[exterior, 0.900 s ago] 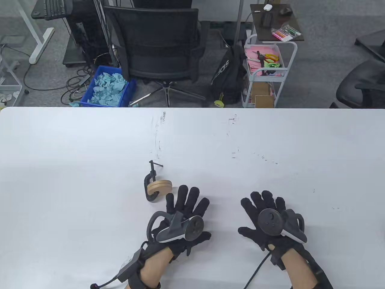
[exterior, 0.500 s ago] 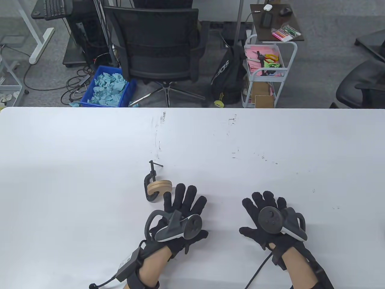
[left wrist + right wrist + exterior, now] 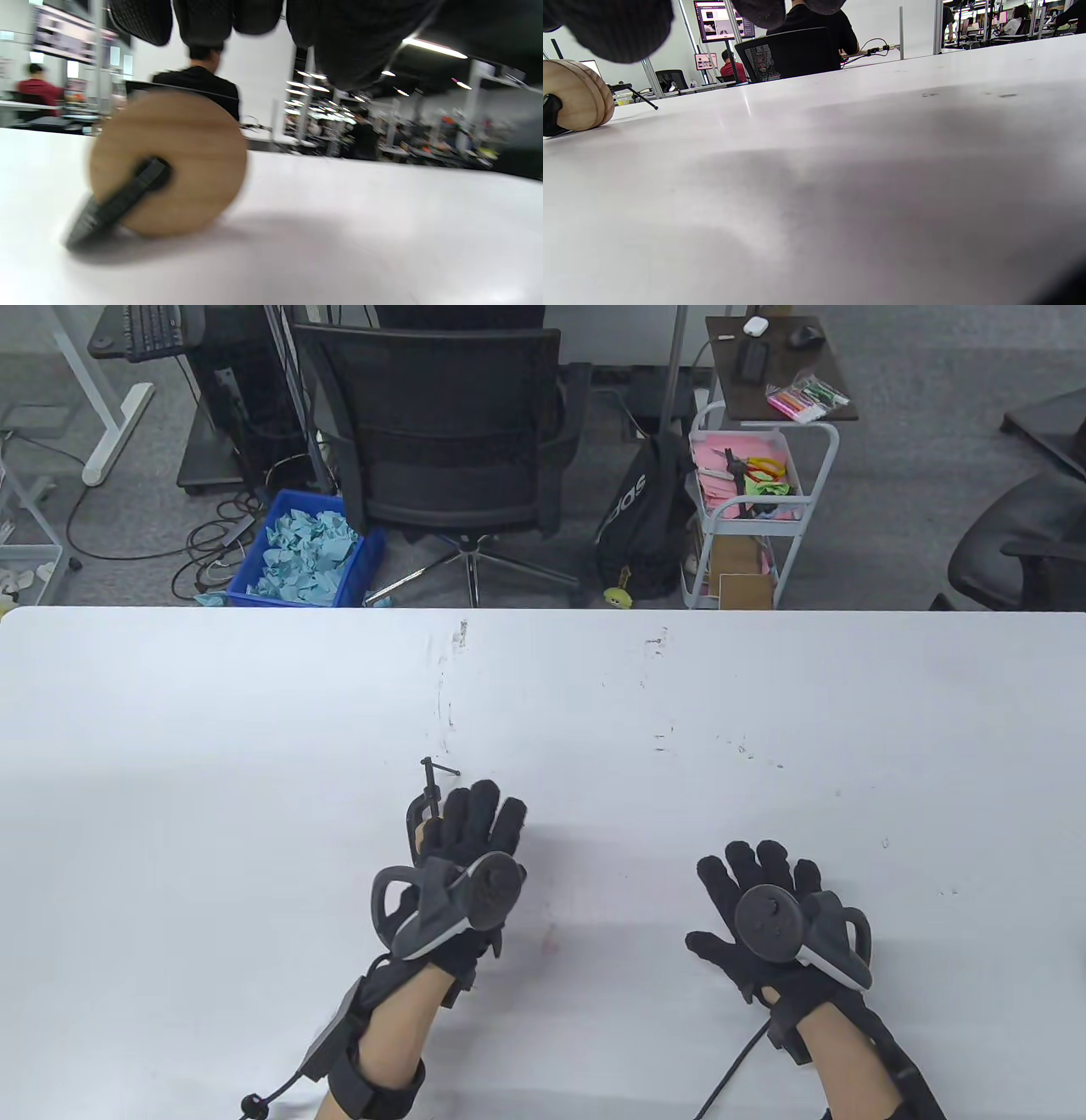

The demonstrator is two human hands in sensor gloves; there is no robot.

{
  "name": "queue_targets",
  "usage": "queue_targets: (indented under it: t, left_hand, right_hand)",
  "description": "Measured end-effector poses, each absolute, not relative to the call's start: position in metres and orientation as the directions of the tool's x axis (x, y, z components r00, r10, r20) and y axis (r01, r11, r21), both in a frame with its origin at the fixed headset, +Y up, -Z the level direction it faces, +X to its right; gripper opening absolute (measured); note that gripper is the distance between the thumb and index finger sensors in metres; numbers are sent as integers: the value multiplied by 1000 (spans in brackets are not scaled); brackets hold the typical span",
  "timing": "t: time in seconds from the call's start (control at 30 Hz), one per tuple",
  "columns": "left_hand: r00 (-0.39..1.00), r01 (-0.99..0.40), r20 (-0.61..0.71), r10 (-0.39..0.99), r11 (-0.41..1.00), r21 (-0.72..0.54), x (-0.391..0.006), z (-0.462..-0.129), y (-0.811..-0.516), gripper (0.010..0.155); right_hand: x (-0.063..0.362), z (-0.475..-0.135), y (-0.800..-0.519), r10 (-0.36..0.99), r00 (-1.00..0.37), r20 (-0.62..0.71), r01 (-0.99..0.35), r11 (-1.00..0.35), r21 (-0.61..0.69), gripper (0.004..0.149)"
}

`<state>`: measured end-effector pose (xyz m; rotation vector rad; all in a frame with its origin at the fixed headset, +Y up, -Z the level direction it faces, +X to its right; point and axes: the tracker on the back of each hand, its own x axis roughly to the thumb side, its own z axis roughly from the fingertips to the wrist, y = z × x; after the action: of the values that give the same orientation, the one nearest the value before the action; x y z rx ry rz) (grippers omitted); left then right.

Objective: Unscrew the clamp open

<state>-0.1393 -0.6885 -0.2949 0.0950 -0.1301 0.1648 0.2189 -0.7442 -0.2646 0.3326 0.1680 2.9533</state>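
A small black C-clamp (image 3: 414,813) lies on the white table (image 3: 254,712), its screw with a T-handle (image 3: 434,770) pointing away from me. It clamps two round wooden discs (image 3: 178,156), which my left hand hides in the table view. My left hand (image 3: 473,816) is over the discs. In the left wrist view its fingers (image 3: 203,21) hang just above the disc edge without gripping, and the clamp frame (image 3: 114,203) crosses the disc face. My right hand (image 3: 758,872) lies flat on the table to the right, fingers spread, empty. The right wrist view shows the discs (image 3: 579,99) at far left.
The table's far edge (image 3: 543,611) faces an office chair (image 3: 450,432), a blue bin of paper (image 3: 305,551) and a white cart (image 3: 747,509) on the floor. Faint pen marks (image 3: 662,738) dot the table top.
My left hand has moved forward and left from beside the discs to over them, now covering them in the table view. My right hand has barely shifted. The clamp has not moved.
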Motion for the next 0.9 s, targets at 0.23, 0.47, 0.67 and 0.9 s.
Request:
queue_targets:
  t: [0.23,0.47,0.67,0.9]
  left_hand:
    - [945,-265,-211,251,963,-42,-227,-362,-688,53]
    - [823,-546,-364,436,786,-292,-266,-402,-742,59]
    - [834,-549,-299,463,745,-379,-256,-408,-762,66]
    - [860,-510,-217,462,775,-373,-246,-404,-764,46]
  right_hand:
    - [219,-265,-744,161,-969,189,-138,-982,127,83]
    - [219,-267,-748,161,-971,174,-134,-978,158,83]
    - [217,-268,-749,146,-973,181,-115,-979,171,83]
    - [218,-268,-749,155,-972,179,-122,-976,180,83]
